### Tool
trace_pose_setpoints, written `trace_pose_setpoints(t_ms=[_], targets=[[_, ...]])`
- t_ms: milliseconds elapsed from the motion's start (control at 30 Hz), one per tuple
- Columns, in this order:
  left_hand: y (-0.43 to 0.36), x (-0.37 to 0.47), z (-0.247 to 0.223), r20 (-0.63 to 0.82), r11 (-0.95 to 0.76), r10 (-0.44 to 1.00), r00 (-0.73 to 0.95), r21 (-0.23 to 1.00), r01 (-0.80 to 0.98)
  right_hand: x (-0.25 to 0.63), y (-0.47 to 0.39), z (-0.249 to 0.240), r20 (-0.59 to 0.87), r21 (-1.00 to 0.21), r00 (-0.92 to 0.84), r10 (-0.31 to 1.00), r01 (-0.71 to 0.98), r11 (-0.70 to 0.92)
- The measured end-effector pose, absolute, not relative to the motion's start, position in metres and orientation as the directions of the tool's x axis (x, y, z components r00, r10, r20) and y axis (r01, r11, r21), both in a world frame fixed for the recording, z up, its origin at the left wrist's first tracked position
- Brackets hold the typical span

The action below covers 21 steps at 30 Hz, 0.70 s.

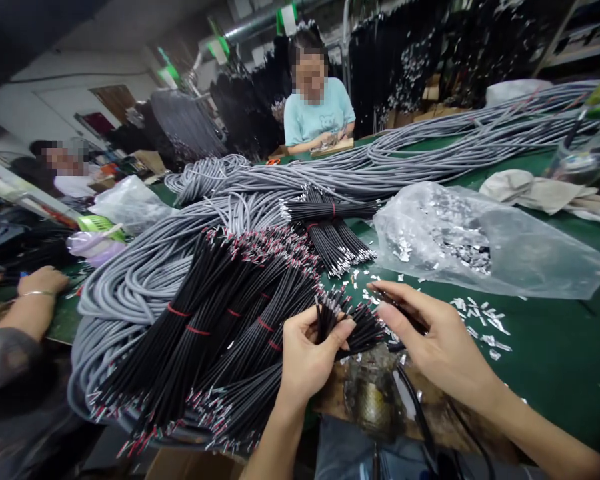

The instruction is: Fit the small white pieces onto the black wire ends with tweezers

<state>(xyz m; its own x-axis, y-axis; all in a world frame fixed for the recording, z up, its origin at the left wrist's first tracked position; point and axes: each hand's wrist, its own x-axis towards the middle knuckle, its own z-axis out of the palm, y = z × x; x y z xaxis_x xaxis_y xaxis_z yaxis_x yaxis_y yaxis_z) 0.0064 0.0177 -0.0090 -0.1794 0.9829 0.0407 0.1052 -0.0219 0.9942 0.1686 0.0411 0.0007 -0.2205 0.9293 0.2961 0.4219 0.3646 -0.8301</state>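
My left hand (313, 343) is closed around a small bunch of short black cables (329, 317), their stripped, pale ends pointing up between thumb and fingers. Just right of it, my right hand (433, 333) is held with thumb and forefinger apart; something dark shows in the gap, too shadowed to name. More loose black cables (363, 330) lie between the hands. Red-banded bundles of black cables (220, 313) are piled to the left, with red and white wire ends. Below the hands is a worn metal fixture (373, 400) on a wooden board (330, 393).
Long grey cables (140, 267) sweep around the pile and across the table. Finished-looking bundles (337, 230) lie crossed behind. A clear plastic bag (520, 257) holds silvery scraps; foil bits (480, 317) are scattered nearby. A co-worker (320, 113) sits opposite; another person's arm (27, 313) is at left.
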Motion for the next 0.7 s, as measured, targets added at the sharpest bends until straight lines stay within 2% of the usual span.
trace_pose_setpoints(t_ms=[167,267,367,433,533,700], targets=[[0.0175,0.0078,-0.0078,0.057,-0.033,0.986,-0.153,0.987,0.157,0.1724,0.0452,0.0014,0.212,-0.916,-0.163,0.964,0.311,0.254],[0.0179,0.0084,-0.0083,0.124,-0.079,0.983,-0.132,0.95,0.301,0.1735,0.0461,-0.0012,0.214,-0.915,-0.13,0.968,0.319,0.245],[0.0194,0.0099,-0.0087,0.192,-0.145,0.98,-0.055,0.873,0.466,0.173,0.0454,-0.0027,0.178,-0.916,-0.191,0.965,0.325,0.233],[0.02,0.0108,-0.0089,0.173,-0.145,0.985,-0.007,0.848,0.51,0.1719,0.0445,-0.0011,0.182,-0.922,-0.255,0.95,0.291,0.255],[0.0195,0.0103,-0.0099,0.124,-0.095,0.992,-0.034,0.882,0.461,0.1704,0.0427,0.0025,0.253,-0.9,-0.271,0.929,0.287,0.329],[0.0181,0.0068,-0.0118,0.08,-0.049,0.99,-0.112,0.966,0.253,0.1696,0.0398,-0.0031,0.399,-0.727,-0.283,0.872,0.482,0.489]])
